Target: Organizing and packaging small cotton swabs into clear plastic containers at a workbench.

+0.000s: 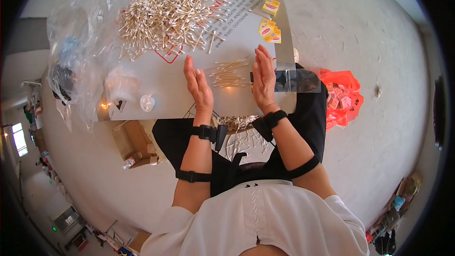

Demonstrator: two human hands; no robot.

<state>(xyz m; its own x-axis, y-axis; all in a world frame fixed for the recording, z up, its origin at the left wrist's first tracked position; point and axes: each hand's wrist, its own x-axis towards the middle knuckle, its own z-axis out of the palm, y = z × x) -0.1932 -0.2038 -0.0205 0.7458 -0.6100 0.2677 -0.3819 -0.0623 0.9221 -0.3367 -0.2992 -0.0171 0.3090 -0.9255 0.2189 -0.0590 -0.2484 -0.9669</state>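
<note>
My left hand (199, 86) and my right hand (264, 79) rest on edge at the near side of the table, palms facing each other. Fingers on both are stretched out, and neither hand grips anything. Between them lies a small, roughly lined-up group of cotton swabs (228, 74), close to both palms. A clear plastic sleeve (309, 81) lies beside my right hand and reaches past the table's right edge. Beyond my left hand spreads a large loose pile of cotton swabs (163, 16).
Small yellow printed cards (269, 31) and a yellow packet (270, 6) lie at the table's right edge. Clear plastic bags (78, 42) drape the left side, near a small white round container (147, 103). On the floor are a red bag (342, 97) and a cardboard box (127, 140).
</note>
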